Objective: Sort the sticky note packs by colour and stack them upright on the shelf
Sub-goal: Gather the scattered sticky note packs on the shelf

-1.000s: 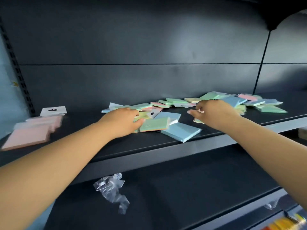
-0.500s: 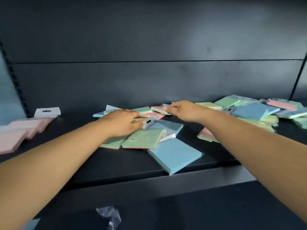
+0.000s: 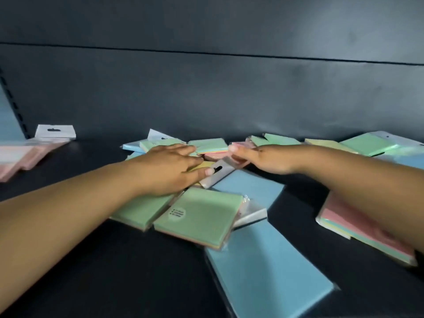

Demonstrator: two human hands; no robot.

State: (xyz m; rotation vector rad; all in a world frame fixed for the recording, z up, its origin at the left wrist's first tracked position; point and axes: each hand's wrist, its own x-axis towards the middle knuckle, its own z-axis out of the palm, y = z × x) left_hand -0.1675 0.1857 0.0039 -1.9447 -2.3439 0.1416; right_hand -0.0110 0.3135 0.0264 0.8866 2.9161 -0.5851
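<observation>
Pinching pink pack at twelve o'clock, right hand; left hand flat, released, pinning green packs; we lift slowly.

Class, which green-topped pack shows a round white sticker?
The front green pack, just right of the left forearm; the other green packs show no visible sticker.

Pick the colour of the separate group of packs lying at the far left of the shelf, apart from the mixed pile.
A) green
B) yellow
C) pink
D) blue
C: the pink packs lie on their own at the far left of the shelf, well apart from the mixed pile that both hands reach into.
</observation>
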